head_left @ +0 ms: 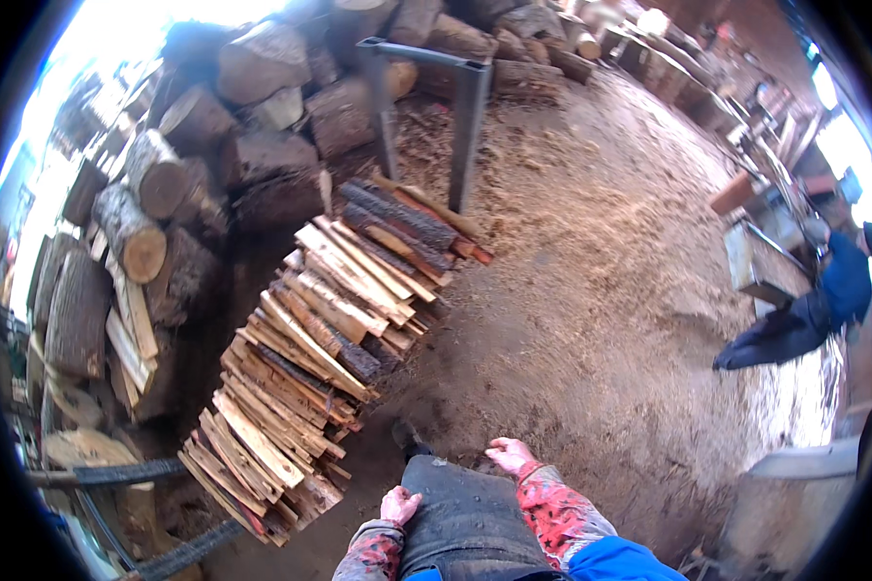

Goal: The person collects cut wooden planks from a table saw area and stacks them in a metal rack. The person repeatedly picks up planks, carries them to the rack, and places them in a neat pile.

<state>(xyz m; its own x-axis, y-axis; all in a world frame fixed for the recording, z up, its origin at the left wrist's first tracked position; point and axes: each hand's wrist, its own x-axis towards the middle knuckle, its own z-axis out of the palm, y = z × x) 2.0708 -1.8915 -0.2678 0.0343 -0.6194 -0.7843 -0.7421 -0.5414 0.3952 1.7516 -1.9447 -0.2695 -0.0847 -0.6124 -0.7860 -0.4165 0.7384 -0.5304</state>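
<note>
My left hand [400, 504] hangs beside my dark apron [470, 513], its fingers curled in, with nothing seen in them. On the other side of the apron, my right hand [510, 454] is held out over the dirt floor, fingers loosely stretched and holding nothing. Patterned red and grey sleeves cover both forearms. Ahead and to the left lies a long stack of split firewood sticks [305, 363], the thing nearest my left hand. Neither hand touches it. Darker, bark-covered pieces [397, 213] lie at its far end.
A metal frame [467, 136] stands upright at the stack's far end, and dark rails [131, 473] cross at its near end. Thick logs [131, 232] are piled left and behind. Sawdust covers the floor [591, 242]. At right, a person in blue [843, 281] bends beside a block [761, 261].
</note>
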